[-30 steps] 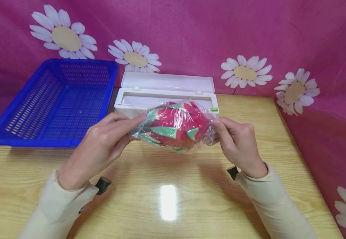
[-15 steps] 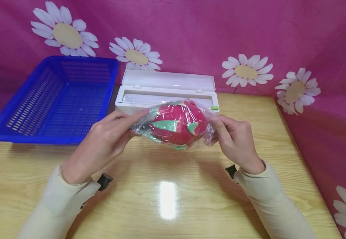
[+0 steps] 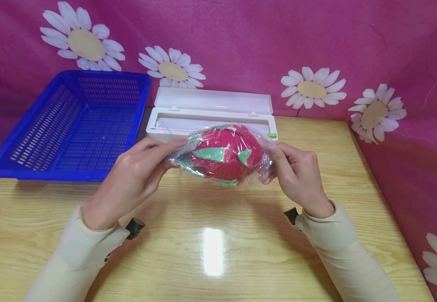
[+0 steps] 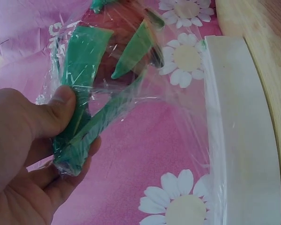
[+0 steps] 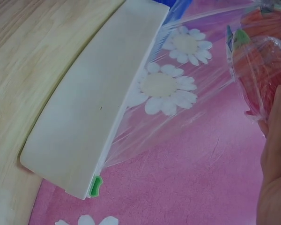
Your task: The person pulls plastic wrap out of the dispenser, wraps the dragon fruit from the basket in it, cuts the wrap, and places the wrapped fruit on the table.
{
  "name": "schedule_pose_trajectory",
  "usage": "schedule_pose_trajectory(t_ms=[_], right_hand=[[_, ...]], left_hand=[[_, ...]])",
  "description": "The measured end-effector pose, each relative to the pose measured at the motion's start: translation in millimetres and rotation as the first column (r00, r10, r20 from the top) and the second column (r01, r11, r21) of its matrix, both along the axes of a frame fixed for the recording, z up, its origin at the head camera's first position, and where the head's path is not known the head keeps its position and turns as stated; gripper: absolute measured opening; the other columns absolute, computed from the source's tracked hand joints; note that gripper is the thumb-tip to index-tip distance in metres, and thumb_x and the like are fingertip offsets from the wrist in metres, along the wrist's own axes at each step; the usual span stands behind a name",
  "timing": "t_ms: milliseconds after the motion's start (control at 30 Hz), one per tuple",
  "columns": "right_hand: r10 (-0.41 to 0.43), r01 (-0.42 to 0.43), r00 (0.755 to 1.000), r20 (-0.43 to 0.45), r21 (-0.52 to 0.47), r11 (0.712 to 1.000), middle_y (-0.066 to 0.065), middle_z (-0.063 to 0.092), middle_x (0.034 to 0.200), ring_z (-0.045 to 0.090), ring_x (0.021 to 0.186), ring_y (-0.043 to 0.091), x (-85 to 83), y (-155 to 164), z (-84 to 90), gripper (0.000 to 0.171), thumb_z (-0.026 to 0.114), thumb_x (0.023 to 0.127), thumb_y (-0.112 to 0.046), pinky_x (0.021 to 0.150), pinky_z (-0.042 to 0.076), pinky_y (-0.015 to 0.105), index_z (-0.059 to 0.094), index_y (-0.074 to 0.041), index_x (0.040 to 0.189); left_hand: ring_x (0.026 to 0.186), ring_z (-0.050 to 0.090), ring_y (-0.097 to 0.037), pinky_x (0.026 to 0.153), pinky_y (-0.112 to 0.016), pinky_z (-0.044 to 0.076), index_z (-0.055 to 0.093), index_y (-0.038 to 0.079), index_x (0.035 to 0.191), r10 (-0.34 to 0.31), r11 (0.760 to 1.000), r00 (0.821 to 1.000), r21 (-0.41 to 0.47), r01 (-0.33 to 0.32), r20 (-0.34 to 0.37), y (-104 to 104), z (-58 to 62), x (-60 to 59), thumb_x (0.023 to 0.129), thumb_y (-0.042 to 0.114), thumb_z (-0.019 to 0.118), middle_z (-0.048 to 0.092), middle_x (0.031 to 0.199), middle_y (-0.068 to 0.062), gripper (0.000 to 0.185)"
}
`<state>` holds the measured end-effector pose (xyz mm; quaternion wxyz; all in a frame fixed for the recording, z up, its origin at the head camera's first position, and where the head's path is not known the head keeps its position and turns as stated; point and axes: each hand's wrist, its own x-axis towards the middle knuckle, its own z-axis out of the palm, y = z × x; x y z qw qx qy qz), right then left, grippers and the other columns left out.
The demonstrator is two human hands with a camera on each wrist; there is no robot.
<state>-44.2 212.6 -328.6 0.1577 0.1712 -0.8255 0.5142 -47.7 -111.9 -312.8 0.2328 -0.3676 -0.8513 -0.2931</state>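
A red dragon fruit (image 3: 227, 163) with green scales is held in the air in front of a white cling film dispenser (image 3: 165, 132). Clear cling film (image 4: 178, 122) is wrapped around the fruit and stretches from it to the dispenser. With thumb and fingers, my left hand (image 3: 137, 176) pinches the long green tips (image 4: 79, 136) at the fruit's left end through the film. My right hand (image 3: 297, 176) grips the film-covered right end. In the right wrist view only part of that hand (image 5: 277, 154) shows, and its fingertips are hidden.
A blue plastic basket (image 3: 52, 176) stands at the back left of the wooden table (image 3: 173, 251). The dispenser's lid (image 3: 214, 100) is raised, and a green slider (image 3: 272, 135) sits at its right end. Flowered pink cloth (image 3: 241, 37) hangs behind and along the right side.
The dragon fruit has turned slightly, its green scales shifting up towards the dispenser. Both hands keep their hold. The dispenser and basket stay in place while the head view shifts a little.
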Motion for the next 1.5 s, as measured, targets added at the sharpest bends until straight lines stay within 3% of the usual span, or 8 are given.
schedule_pose_trajectory(t_ms=[300, 533, 867, 1100, 1200, 1333, 1433, 1500], right_hand=[[-0.03, 0.029, 0.999, -0.017, -0.046, 0.999, 0.022, 0.072, 0.072, 0.067, 0.051, 0.003, 0.3, -1, 5.0, 0.023, 0.058, 0.104, -0.005, 0.052, 0.059, 0.024, 0.076, 0.008, 0.107], [-0.011, 0.002, 0.998, -0.064, -0.134, 0.991, -0.017, 0.07, 0.071, 0.066, 0.051, 0.004, 2.2, -3, 5.7, 0.019, 0.058, 0.101, 0.003, 0.051, 0.058, 0.024, 0.074, 0.013, 0.1], [0.058, -0.065, 0.997, -0.059, -0.127, 0.99, -0.02, 0.072, 0.079, 0.067, 0.055, 0.002, 2.0, 1, 7.8, 0.016, 0.058, 0.098, 0.009, 0.054, 0.059, 0.022, 0.073, 0.015, 0.101], [0.229, -0.225, 0.973, -0.004, -0.197, 0.954, -0.014, 0.078, 0.096, 0.072, 0.067, 0.006, 3.1, 11, 10.7, 0.027, 0.054, 0.093, 0.01, 0.06, 0.061, 0.024, 0.068, 0.019, 0.114], [0.232, -0.227, 0.972, 0.031, -0.104, 0.968, -0.015, 0.077, 0.098, 0.072, 0.071, 0.005, 2.4, 15, 12.5, 0.036, 0.065, 0.085, 0.009, 0.062, 0.061, 0.022, 0.07, 0.012, 0.12], [0.205, -0.207, 0.976, 0.071, 0.021, 0.978, 0.002, 0.079, 0.091, 0.072, 0.071, 0.004, 0.7, 18, 12.9, 0.044, 0.076, 0.082, 0.008, 0.062, 0.061, 0.022, 0.071, 0.003, 0.126], [0.22, -0.224, 0.973, 0.067, 0.047, 0.974, 0.017, 0.078, 0.085, 0.073, 0.068, 0.004, -1.0, 18, 10.9, 0.038, 0.075, 0.085, 0.01, 0.06, 0.061, 0.024, 0.072, 0.005, 0.122], [0.237, -0.239, 0.97, 0.054, 0.05, 0.97, 0.019, 0.078, 0.083, 0.073, 0.066, 0.004, -1.9, 18, 9.0, 0.033, 0.074, 0.086, 0.012, 0.059, 0.061, 0.025, 0.072, 0.006, 0.119]], left_hand=[[0.105, 0.068, -0.02, 0.09, -0.038, 0.062, 0.067, 0.009, 0.137, 0.017, 0.999, 0.999, 0.045, -0.015, -0.036, 4, 3.5, -0.2, 0.091, -0.007, 0.072, 0.077, 0.11, -0.009, 0.05], [0.106, 0.067, -0.021, 0.093, -0.035, 0.06, 0.069, 0.01, 0.135, 0.052, 0.997, 0.997, 0.056, -0.049, -0.054, 5, 4.5, 3.7, 0.092, -0.004, 0.071, 0.079, 0.107, -0.007, 0.045], [0.104, 0.066, -0.021, 0.089, -0.038, 0.061, 0.07, 0.011, 0.134, 0.069, 0.996, 0.996, 0.057, -0.066, -0.048, 4, 4.9, 4.3, 0.092, -0.009, 0.068, 0.079, 0.104, -0.007, 0.046], [0.102, 0.067, -0.023, 0.088, -0.041, 0.062, 0.07, 0.011, 0.135, 0.053, 0.997, 0.998, 0.065, -0.051, -0.045, 4, 6.2, 2.7, 0.091, -0.012, 0.068, 0.08, 0.105, -0.009, 0.049], [0.102, 0.067, -0.021, 0.089, -0.039, 0.061, 0.069, 0.012, 0.136, 0.044, 0.997, 0.999, 0.064, -0.041, -0.033, 3, 7.0, 1.8, 0.091, -0.013, 0.068, 0.08, 0.105, -0.008, 0.051], [0.1, 0.067, -0.02, 0.086, -0.037, 0.061, 0.069, 0.011, 0.136, 0.031, 0.998, 0.999, 0.053, -0.029, -0.032, 2, 6.4, 0.3, 0.089, -0.014, 0.069, 0.08, 0.104, -0.007, 0.054], [0.099, 0.067, -0.019, 0.081, -0.031, 0.059, 0.068, 0.011, 0.136, 0.024, 0.999, 0.999, 0.037, -0.022, -0.03, 0, 6.0, -0.2, 0.089, -0.013, 0.069, 0.08, 0.103, -0.008, 0.053], [0.097, 0.067, -0.017, 0.077, -0.024, 0.057, 0.068, 0.011, 0.136, 0.021, 0.999, 0.999, 0.027, -0.02, -0.026, -1, 5.7, -0.7, 0.089, -0.013, 0.069, 0.079, 0.102, -0.008, 0.053]])
